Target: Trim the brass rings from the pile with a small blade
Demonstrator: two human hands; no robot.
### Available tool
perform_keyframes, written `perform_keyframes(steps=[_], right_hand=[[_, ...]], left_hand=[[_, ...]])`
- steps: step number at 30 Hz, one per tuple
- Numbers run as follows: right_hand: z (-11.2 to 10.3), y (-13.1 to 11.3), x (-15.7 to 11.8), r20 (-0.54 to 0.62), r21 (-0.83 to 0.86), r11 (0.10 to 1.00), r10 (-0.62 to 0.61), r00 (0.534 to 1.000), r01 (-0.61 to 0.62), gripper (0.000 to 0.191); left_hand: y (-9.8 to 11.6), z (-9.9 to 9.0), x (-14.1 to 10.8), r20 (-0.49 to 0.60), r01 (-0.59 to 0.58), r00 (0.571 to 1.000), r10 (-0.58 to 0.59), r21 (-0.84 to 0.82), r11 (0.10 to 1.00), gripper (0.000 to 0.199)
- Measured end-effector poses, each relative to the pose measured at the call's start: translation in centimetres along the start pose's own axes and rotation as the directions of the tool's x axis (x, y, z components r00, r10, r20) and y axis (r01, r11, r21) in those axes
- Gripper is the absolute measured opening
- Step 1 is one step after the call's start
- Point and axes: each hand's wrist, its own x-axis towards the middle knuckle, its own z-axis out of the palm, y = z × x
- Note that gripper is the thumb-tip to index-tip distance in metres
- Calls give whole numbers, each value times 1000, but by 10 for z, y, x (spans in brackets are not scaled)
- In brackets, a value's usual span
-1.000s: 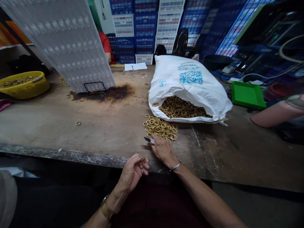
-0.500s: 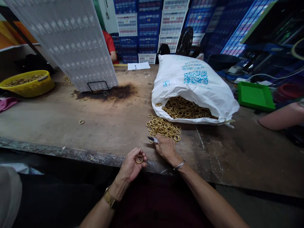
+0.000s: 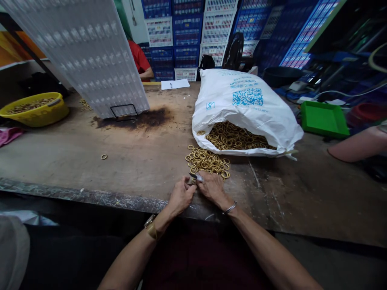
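My right hand [image 3: 211, 187] is closed on a small blade [image 3: 196, 176] with a pale handle, its dark tip pointing left. Close beside it, my left hand [image 3: 180, 196] has its fingers pinched together near the blade; whatever they hold is hidden. A loose pile of gold rings [image 3: 207, 160] lies just beyond my right hand. Behind the pile, a white sack [image 3: 248, 108] lies on its side with its mouth toward me, full of more rings. One single ring [image 3: 104, 156] rests apart on the wooden table [image 3: 136, 169], to the left.
A yellow basin [image 3: 36, 114] of rings stands at the far left. A tall translucent panel [image 3: 99, 60] leans in a black wire stand. At the right are a green tray [image 3: 324, 120] and a pink cylinder [image 3: 356, 146]. A person in red [image 3: 139, 58] sits across the table.
My left hand has turned over and moved up and right to the blade; the ring that showed in it is now hidden. My right hand has barely moved.
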Motion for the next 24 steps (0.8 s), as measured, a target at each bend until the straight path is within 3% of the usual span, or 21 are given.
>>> perform_keyframes(steps=[3, 8, 11, 15, 19, 21, 24], right_hand=[[-1, 5, -1, -38, 33, 999, -1, 999, 2, 9], [0, 9, -6, -122, 119, 993, -2, 992, 16, 11], [4, 10, -8, -185, 312, 949, 8, 983, 51, 16], [5, 10, -8, -107, 720, 694, 101, 989, 7, 27], [2, 6, -9, 45, 877, 470, 132, 990, -102, 31], [-1, 4, -11, 108, 905, 399, 118, 987, -147, 33], [-5, 0, -13, 107, 908, 390, 133, 985, -151, 31]], left_hand=[[4, 4, 8, 22, -105, 994, 104, 58, 993, 20], [2, 8, 17, 112, 57, 993, -41, -142, 988, 20], [1, 8, 14, 97, 63, 994, -40, -248, 967, 27], [1, 8, 6, 25, -13, 999, 20, -273, 962, 32], [-1, 12, -4, 11, -72, 997, 79, -310, 948, 34], [-2, 13, -8, 30, -84, 995, 100, -335, 938, 33], [-4, 12, -13, 87, -29, 994, 66, -374, 927, 36]])
